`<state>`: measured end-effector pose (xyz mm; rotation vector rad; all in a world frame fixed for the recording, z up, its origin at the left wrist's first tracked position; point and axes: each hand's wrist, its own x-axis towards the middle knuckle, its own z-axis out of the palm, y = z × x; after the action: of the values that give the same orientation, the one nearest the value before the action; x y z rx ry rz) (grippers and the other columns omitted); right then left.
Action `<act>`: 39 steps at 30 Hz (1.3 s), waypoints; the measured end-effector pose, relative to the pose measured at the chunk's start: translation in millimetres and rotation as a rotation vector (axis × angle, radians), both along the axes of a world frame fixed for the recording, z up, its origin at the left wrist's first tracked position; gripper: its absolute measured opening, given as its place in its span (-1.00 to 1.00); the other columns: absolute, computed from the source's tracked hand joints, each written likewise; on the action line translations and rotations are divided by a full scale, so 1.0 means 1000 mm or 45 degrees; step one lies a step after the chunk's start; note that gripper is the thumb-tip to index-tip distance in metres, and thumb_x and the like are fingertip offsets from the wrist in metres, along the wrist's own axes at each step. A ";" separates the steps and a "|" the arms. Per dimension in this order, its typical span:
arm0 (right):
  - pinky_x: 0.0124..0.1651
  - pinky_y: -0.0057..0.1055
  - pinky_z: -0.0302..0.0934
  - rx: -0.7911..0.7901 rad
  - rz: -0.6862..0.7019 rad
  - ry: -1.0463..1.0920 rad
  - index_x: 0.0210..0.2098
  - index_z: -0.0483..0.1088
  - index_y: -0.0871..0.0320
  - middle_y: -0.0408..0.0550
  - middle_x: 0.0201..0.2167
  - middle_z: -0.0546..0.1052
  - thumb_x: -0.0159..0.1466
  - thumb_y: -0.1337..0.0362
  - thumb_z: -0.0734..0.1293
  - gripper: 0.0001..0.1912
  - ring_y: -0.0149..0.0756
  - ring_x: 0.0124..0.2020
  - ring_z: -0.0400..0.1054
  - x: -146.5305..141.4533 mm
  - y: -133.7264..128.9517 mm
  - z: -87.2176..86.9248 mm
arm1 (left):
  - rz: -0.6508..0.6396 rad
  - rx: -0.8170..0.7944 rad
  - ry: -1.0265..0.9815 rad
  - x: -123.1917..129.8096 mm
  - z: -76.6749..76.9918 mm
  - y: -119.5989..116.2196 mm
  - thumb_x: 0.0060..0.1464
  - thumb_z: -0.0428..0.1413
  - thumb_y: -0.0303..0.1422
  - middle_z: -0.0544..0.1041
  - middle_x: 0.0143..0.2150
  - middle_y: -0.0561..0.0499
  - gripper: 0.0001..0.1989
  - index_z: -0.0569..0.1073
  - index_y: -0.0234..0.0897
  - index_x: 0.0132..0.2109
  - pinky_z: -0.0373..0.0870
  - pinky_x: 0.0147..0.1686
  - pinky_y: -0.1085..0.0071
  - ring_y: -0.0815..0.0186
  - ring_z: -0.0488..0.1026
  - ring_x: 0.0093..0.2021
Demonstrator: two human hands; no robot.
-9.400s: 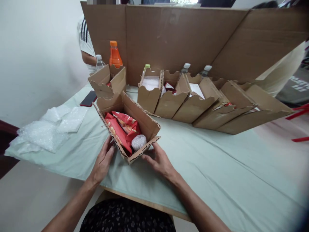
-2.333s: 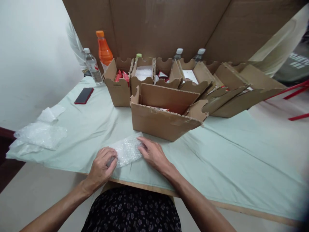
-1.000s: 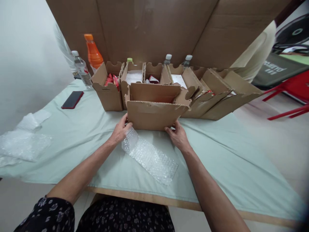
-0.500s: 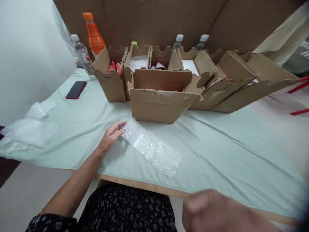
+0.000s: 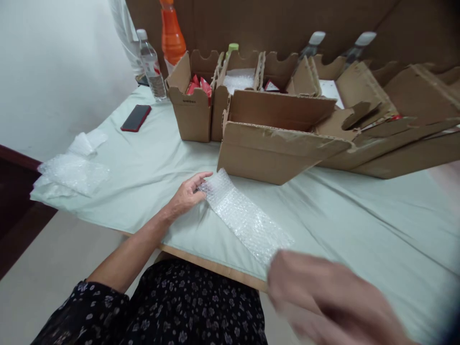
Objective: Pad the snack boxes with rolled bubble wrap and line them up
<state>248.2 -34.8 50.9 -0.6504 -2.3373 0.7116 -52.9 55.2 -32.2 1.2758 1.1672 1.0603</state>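
Observation:
A strip of bubble wrap (image 5: 251, 220) lies slantwise on the pale green cloth, in front of a cardboard box. My left hand (image 5: 190, 192) pinches its upper left end between thumb and fingers. Near the strip's lower right end is my right hand (image 5: 323, 292), large and smeared by motion close to the camera. Its fingers look curled, but whether they hold anything cannot be made out. The nearest open cardboard box (image 5: 276, 153) stands just beyond the strip.
More open cardboard boxes (image 5: 194, 115) line the back, some with red packets inside. Bottles, one orange (image 5: 172, 40), stand behind them. A phone (image 5: 136, 118) and crumpled bubble wrap (image 5: 77, 170) lie at the left. The table edge (image 5: 212, 267) is near my lap.
The view has shifted, so the boxes appear larger and further right. My right hand has come up towards the strip's lower end. My left hand still grips the other end.

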 end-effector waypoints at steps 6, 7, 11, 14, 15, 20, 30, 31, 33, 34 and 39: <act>-0.14 -0.13 0.35 0.266 -0.676 -0.427 -0.13 0.58 0.19 0.14 -0.08 0.65 0.43 0.17 0.32 -0.75 -0.05 -0.13 0.52 -0.028 0.022 -0.081 | 0.121 0.016 0.059 0.001 -0.002 0.000 0.03 0.28 -0.30 0.46 -0.35 0.08 -0.51 0.54 -0.34 0.12 0.32 -0.27 0.44 0.38 0.37 -0.33; -0.13 -0.14 0.34 0.257 -0.704 -0.427 -0.15 0.58 0.17 0.12 -0.08 0.65 0.44 0.20 0.30 -0.76 -0.06 -0.12 0.51 -0.029 0.021 -0.090 | 0.130 0.023 0.064 0.002 -0.002 0.001 0.02 0.29 -0.30 0.45 -0.35 0.09 -0.53 0.55 -0.33 0.09 0.31 -0.29 0.45 0.39 0.35 -0.35; -0.02 -0.16 0.34 0.038 -0.769 -0.252 -0.21 0.59 0.08 -0.02 -0.11 0.69 0.47 0.23 0.25 -0.74 -0.12 -0.08 0.54 -0.026 0.020 -0.096 | 0.170 0.011 0.007 0.003 0.002 0.002 -0.04 0.35 -0.27 0.43 -0.40 0.12 -0.57 0.56 -0.33 0.00 0.29 -0.34 0.47 0.41 0.33 -0.39; -0.04 -0.21 0.38 -0.361 -0.792 -0.028 -0.24 0.58 0.06 -0.06 -0.22 0.70 0.41 0.14 0.29 -0.76 -0.15 -0.15 0.57 -0.017 0.027 -0.084 | 0.145 -0.065 -0.095 0.003 0.004 0.001 -0.04 0.38 -0.22 0.28 -0.52 0.21 -0.50 0.53 -0.33 0.03 0.24 -0.43 0.50 0.45 0.26 -0.49; -0.09 -0.24 0.39 -0.508 -0.814 0.046 -0.28 0.57 0.07 -0.06 -0.26 0.69 0.39 0.11 0.31 -0.76 -0.16 -0.21 0.56 -0.014 0.029 -0.080 | 0.127 -0.086 -0.129 0.002 0.004 0.001 -0.03 0.39 -0.20 0.23 -0.54 0.24 -0.46 0.52 -0.34 0.06 0.22 -0.46 0.51 0.46 0.23 -0.51; -0.25 -0.35 0.35 -0.909 -0.942 0.359 -0.42 0.45 0.11 -0.06 -0.44 0.60 0.29 0.01 0.36 -0.69 -0.25 -0.38 0.47 0.013 0.047 -0.058 | -0.025 -0.168 -0.165 -0.008 0.007 0.000 0.00 0.38 -0.14 0.29 -0.56 0.24 -0.26 0.40 -0.41 0.25 0.21 -0.48 0.52 0.45 0.26 -0.52; -0.26 -0.27 0.25 -0.506 -1.145 -0.139 -0.41 0.51 0.17 -0.04 -0.49 0.54 0.25 0.10 0.28 -0.70 -0.22 -0.41 0.38 0.031 0.140 -0.051 | -0.629 -0.403 0.050 -0.028 0.022 -0.012 0.20 0.25 -0.22 0.55 -0.50 0.12 -0.10 0.02 -0.40 0.51 0.35 -0.35 0.44 0.36 0.49 -0.47; -0.21 -0.24 0.28 -0.486 -1.164 -0.119 -0.36 0.54 0.18 -0.01 -0.44 0.57 0.26 0.06 0.28 -0.67 -0.18 -0.36 0.42 0.033 0.137 -0.054 | -0.681 -0.437 0.048 -0.030 0.022 -0.013 0.20 0.25 -0.19 0.56 -0.51 0.10 -0.11 0.04 -0.42 0.51 0.38 -0.34 0.42 0.32 0.51 -0.47; -0.11 -0.19 0.34 -0.472 -1.171 -0.061 -0.26 0.57 0.17 0.05 -0.30 0.64 0.27 -0.04 0.30 -0.59 -0.12 -0.25 0.48 0.041 0.121 -0.063 | -0.751 -0.513 0.052 -0.034 0.022 -0.013 0.20 0.25 -0.12 0.57 -0.52 0.06 -0.14 0.14 -0.44 0.47 0.43 -0.33 0.38 0.27 0.55 -0.47; -0.06 -0.16 0.36 -0.478 -1.171 -0.030 -0.20 0.58 0.16 0.07 -0.23 0.65 0.27 -0.08 0.32 -0.56 -0.09 -0.20 0.50 0.046 0.110 -0.067 | -0.757 -0.546 0.061 -0.035 0.021 -0.013 0.20 0.25 -0.09 0.57 -0.53 0.05 -0.18 0.20 -0.43 0.44 0.45 -0.34 0.37 0.26 0.55 -0.48; 0.05 -0.04 0.37 -0.436 -1.218 0.012 0.13 0.48 0.17 0.07 -0.16 0.66 0.15 -0.04 0.43 -0.36 -0.08 -0.15 0.51 0.060 0.075 -0.088 | -0.642 -0.604 0.126 -0.029 0.022 -0.011 0.21 0.23 -0.10 0.60 -0.52 0.02 -0.38 0.43 -0.34 0.29 0.40 -0.45 0.43 0.29 0.55 -0.52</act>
<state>307.8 40.6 -36.6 -1.7256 -1.5853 0.6263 -81.7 43.8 -9.8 1.1578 1.0130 0.3268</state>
